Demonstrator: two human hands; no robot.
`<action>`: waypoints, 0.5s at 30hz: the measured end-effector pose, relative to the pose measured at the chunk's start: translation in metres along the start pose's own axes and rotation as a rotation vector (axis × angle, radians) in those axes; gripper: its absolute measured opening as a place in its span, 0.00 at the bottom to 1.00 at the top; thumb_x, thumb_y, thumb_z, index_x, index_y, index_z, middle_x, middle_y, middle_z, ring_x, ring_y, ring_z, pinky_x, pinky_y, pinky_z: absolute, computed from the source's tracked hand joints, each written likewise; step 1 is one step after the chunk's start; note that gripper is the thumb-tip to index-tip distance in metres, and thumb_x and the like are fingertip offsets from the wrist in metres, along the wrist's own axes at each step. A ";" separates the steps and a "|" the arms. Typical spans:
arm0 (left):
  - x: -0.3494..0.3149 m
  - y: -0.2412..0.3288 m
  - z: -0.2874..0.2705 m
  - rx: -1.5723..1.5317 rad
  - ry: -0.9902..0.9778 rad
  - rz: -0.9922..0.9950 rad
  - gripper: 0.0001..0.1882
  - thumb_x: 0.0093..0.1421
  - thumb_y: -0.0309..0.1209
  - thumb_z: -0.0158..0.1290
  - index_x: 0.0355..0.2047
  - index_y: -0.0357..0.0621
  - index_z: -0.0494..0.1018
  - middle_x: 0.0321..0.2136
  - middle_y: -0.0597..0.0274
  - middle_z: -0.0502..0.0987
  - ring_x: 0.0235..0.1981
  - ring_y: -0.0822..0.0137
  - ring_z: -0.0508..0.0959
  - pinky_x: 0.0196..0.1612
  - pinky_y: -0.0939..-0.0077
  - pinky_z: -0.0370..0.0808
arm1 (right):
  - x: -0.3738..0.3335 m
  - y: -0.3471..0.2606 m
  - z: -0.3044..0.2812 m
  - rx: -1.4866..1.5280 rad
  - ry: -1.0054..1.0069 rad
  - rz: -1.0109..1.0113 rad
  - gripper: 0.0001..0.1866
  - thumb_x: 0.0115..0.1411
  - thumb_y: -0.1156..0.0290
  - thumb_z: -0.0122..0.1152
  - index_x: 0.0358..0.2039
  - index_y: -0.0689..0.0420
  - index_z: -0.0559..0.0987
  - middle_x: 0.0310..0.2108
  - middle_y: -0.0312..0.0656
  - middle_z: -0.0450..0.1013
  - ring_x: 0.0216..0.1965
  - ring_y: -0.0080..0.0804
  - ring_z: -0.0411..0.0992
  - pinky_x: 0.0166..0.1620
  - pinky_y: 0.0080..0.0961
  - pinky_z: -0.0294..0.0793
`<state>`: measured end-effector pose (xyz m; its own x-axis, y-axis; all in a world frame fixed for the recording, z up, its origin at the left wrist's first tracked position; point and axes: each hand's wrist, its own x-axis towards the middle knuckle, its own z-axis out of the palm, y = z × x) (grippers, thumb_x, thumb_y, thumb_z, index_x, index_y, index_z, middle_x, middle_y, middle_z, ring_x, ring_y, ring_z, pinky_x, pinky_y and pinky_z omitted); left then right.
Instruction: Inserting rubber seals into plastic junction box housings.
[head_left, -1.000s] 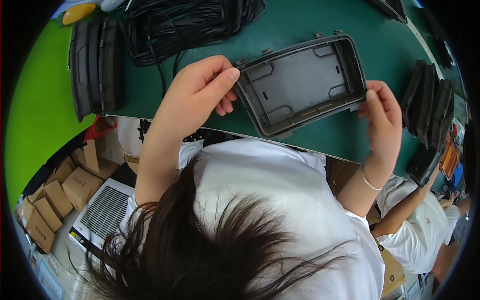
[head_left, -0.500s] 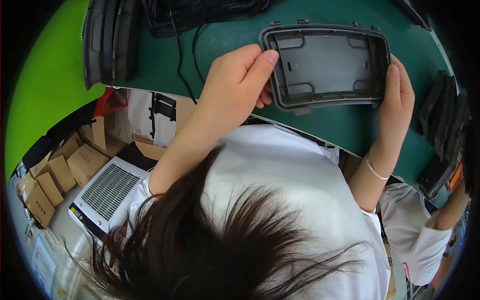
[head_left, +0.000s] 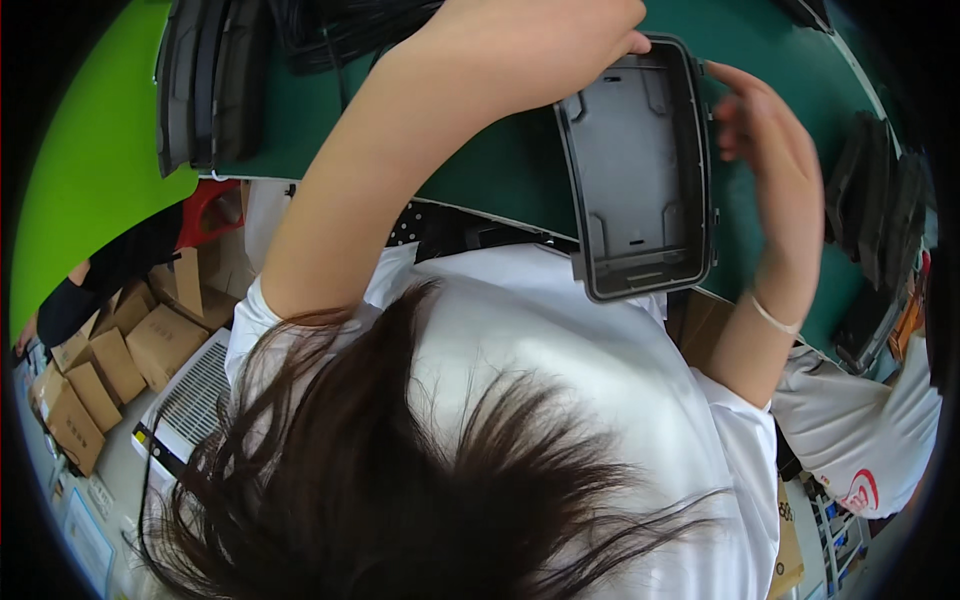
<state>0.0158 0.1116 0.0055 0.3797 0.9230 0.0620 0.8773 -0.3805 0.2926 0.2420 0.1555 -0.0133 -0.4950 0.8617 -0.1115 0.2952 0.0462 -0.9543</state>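
Holding a dark gray rectangular plastic housing (head_left: 630,165) by its upper end with the left hand (head_left: 570,45), apparently pinching the rim, with most of that grip hidden behind the back of the hand. Turned lengthwise, open side toward the camera, ribbed corners showing inside, and overlapping the near edge of the green worktop (head_left: 505,170) with its lower end. Spreading the right hand (head_left: 770,125) loosely, fingers partly curled, just beside the long right side; cannot tell about fingertip contact there. Flanked on the worktop by upright dark housings (head_left: 215,100) at left, near a black cable coil (head_left: 330,35), and by more leaning dark housings (head_left: 880,200) at right. Near cardboard boxes (head_left: 165,345), low at left.
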 end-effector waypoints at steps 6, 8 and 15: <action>-0.037 0.009 0.022 -0.418 0.368 -0.551 0.20 0.59 0.40 0.46 0.19 0.35 0.67 0.13 0.48 0.68 0.17 0.51 0.70 0.23 0.62 0.67 | 0.008 0.007 0.029 0.078 0.155 0.112 0.18 0.64 0.62 0.45 0.43 0.62 0.75 0.25 0.28 0.68 0.22 0.11 0.58 0.24 0.10 0.56; -0.039 0.014 0.027 -0.702 0.283 -0.603 0.23 0.60 0.41 0.43 0.17 0.33 0.66 0.12 0.48 0.67 0.15 0.52 0.67 0.22 0.64 0.64 | 0.014 0.004 0.026 0.042 0.087 0.135 0.17 0.63 0.63 0.46 0.43 0.62 0.76 0.26 0.29 0.70 0.24 0.12 0.62 0.26 0.09 0.59; -0.033 0.009 0.043 -0.942 0.333 -0.579 0.20 0.61 0.37 0.44 0.17 0.35 0.58 0.11 0.59 0.56 0.16 0.68 0.56 0.20 0.71 0.58 | 0.020 0.010 0.037 0.076 0.121 0.052 0.14 0.62 0.68 0.48 0.40 0.65 0.76 0.30 0.33 0.73 0.31 0.16 0.68 0.36 0.11 0.66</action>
<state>0.0232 0.0753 -0.0350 -0.2270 0.9681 -0.1060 0.2747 0.1681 0.9467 0.2050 0.1544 -0.0353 -0.3767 0.9169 -0.1316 0.2532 -0.0347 -0.9668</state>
